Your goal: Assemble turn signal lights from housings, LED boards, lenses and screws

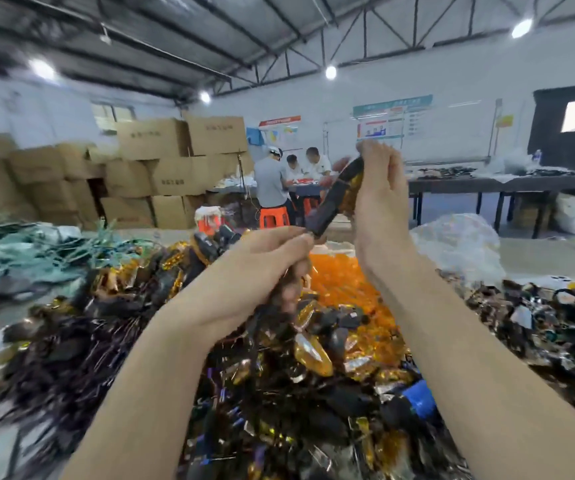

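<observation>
The light (335, 198) has a matt black plastic housing and a glossy amber translucent face. The lens heap (345, 282) is smooth, shiny orange translucent plastic; the pile (314, 355) around it mixes glossy amber plastic, mirror-bright pieces and matt black plastic, with finer detail blurred. The boxes (151, 138) are matt brown cardboard, the bag (459, 244) is crinkled glossy clear film, and the stool (274, 216) is orange plastic.
</observation>
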Tool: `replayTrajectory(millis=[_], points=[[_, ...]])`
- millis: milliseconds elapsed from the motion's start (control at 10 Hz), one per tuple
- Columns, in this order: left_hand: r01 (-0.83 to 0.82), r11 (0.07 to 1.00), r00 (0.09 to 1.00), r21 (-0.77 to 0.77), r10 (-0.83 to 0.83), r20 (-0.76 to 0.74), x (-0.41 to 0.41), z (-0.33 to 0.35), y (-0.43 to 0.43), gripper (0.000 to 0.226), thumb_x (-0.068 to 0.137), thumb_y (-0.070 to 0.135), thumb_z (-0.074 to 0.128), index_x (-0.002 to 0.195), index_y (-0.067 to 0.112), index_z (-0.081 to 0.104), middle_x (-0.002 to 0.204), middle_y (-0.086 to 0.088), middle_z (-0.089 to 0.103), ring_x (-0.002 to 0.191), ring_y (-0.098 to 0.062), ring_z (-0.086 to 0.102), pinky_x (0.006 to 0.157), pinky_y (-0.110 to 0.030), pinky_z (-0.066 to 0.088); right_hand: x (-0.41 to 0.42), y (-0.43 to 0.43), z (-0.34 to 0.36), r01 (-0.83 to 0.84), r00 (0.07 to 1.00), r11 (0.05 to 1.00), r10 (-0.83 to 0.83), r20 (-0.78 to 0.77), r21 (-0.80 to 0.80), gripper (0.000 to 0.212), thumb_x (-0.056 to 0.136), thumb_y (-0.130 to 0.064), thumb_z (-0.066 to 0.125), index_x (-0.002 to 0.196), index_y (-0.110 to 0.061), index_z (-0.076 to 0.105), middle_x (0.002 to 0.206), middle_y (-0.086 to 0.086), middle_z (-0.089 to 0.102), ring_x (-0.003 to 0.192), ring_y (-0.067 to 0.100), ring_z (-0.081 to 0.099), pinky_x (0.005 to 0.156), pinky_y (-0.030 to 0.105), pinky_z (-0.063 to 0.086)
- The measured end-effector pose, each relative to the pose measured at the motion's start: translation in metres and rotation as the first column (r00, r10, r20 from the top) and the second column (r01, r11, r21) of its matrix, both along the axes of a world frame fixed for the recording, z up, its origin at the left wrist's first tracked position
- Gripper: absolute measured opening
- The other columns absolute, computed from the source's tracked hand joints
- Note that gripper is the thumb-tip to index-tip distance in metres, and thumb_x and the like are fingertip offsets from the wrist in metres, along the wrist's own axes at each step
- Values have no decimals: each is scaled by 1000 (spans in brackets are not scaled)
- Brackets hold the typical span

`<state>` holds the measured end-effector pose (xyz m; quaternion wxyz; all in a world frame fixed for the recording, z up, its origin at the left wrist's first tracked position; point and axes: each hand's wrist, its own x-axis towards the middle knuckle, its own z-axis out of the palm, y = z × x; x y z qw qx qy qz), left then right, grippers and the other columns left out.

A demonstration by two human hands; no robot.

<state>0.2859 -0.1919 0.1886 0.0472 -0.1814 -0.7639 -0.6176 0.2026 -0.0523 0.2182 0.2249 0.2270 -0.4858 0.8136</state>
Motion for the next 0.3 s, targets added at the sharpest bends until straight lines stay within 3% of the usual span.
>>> replayTrajectory(millis=[100, 200, 300], points=[[-306, 934, 945, -184, 275, -175, -33, 17, -30, 26, 104, 26, 46, 86, 29, 64, 59, 8, 51, 45, -7, 46, 45, -24, 44, -24, -28, 8, -29, 996, 953, 2, 92, 302, 42, 108, -51, 37, 138, -21, 42, 118, -9, 70, 111, 11, 66, 97, 39, 56], [-589, 706, 808, -394, 514, -286, -74, 2, -57, 22, 104, 22, 42, 103, 9, 61, 73, 4, 62, 49, -4, 55, 47, -21, 44, -47, -35, -10, -161, 921, 883, -26, 388, 441, 77, 104, -57, 43, 163, -18, 11, 165, 12, 30, 149, 33, 33, 120, 56, 29], [-613, 479, 733, -628, 642, -226, -88, -32, -78, 38, 105, 27, 44, 138, 9, 49, 127, -16, 61, 108, -28, 62, 90, -38, 50, -34, -2, -54, -104, 888, 942, -56, 457, 319, 53, 107, -44, 44, 155, -23, 35, 151, 7, 47, 133, 28, 53, 109, 50, 47]])
